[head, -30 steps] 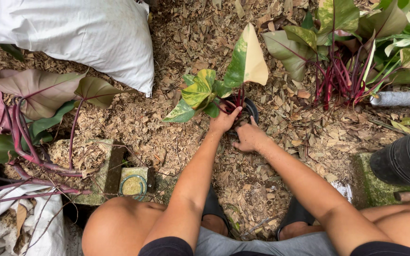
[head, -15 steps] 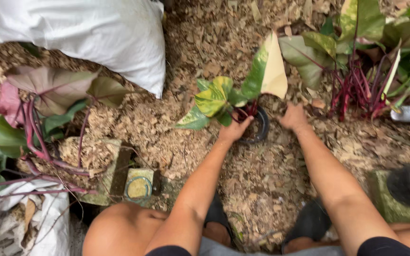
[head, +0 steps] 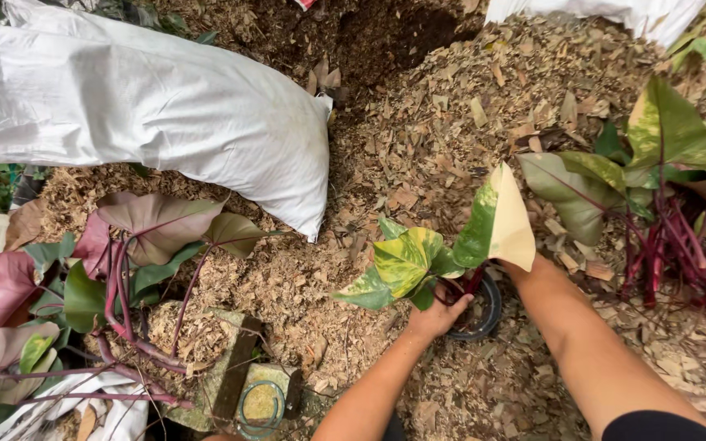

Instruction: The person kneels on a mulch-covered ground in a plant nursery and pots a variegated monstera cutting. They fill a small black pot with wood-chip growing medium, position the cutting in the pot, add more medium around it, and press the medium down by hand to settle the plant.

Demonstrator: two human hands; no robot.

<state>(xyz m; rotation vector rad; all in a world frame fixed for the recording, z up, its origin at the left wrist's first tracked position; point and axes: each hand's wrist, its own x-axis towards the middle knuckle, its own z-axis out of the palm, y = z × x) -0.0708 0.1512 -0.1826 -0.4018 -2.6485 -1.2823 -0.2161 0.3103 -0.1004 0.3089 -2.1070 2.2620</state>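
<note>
We are looking down over our own forearms; the left hand (head: 439, 314) is gripping the near rim of a small black pot (head: 484, 309), its fingers curled over the edge; the pot is sitting on the ground just ahead of us, right of centre, and is largely covered by foliage. The right hand is lying behind the big cream-and-green leaf (head: 502, 222), so we cannot tell whether it is open or closed, nor what it is touching; only the forearm is showing, running up to the pot's far side. The variegated plant (head: 406, 263) is standing in the pot, its yellow-green leaves spreading left and its reddish stems partly concealed by the left hand.

At the near left, a concrete block (head: 230, 367) is carrying a heap of chips, and a second block (head: 267, 400) beside it is holding a coil of green wire; a pink-stemmed plant (head: 136, 245) is sprawling over them, its lower leaves being cut off by the frame edge. To the right, a cluster of red-stemmed plants (head: 672, 237) is running out of view.

The surface is a thick bed of dry wood chips (head: 451, 139); farther off, a full white sack (head: 140, 106) is lying on its side, and darker soil (head: 369, 33) is showing beyond it; another white sack (head: 614, 12) is being cropped at the top.
</note>
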